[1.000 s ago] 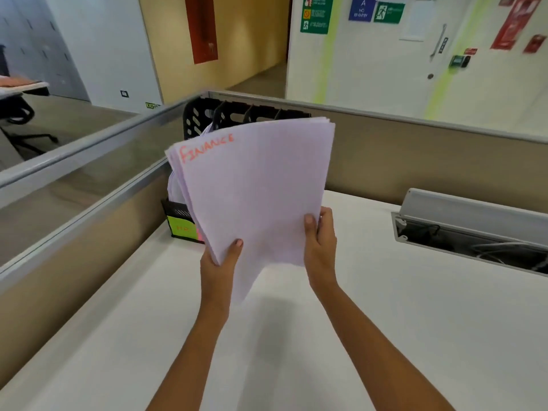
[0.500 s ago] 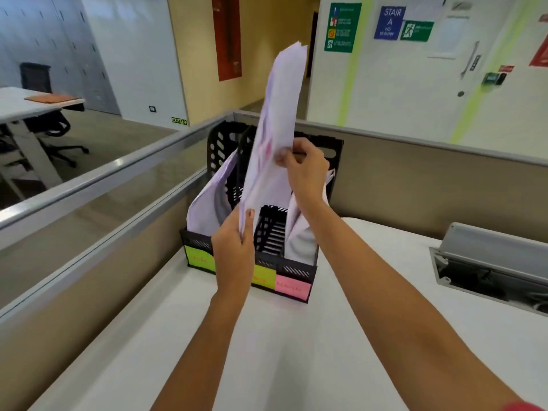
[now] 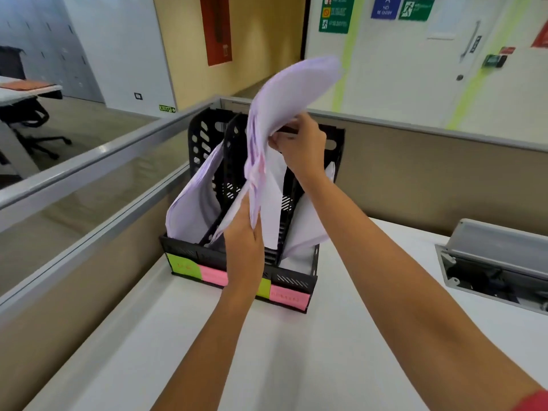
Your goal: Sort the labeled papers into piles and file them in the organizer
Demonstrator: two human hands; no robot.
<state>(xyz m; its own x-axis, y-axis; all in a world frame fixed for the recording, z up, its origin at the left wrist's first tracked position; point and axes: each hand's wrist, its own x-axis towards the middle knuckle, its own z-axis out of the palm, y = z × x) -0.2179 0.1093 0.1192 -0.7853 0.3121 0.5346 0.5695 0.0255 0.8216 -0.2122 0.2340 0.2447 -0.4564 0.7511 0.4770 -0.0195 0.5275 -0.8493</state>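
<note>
The stack of papers (image 3: pixel 284 90) stands on edge over the middle slots of the organizer (image 3: pixel 292 280), at the counter's (image 3: pixel 267 351) far left. Its top flops right. It is light and limp, and the sheets are likely to fan (best held low and at mid-height). The left hand (image 3: pixel 243 247) grips its near lower edge, and the right hand's (image 3: pixel 299 149) fingers pinch higher up. The left hand hides the target slot, and the front labels (image 3: pixel 213 275) are unreadable.

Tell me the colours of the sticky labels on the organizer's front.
The sticky labels alternate green and pink, left to right; head view.
</note>
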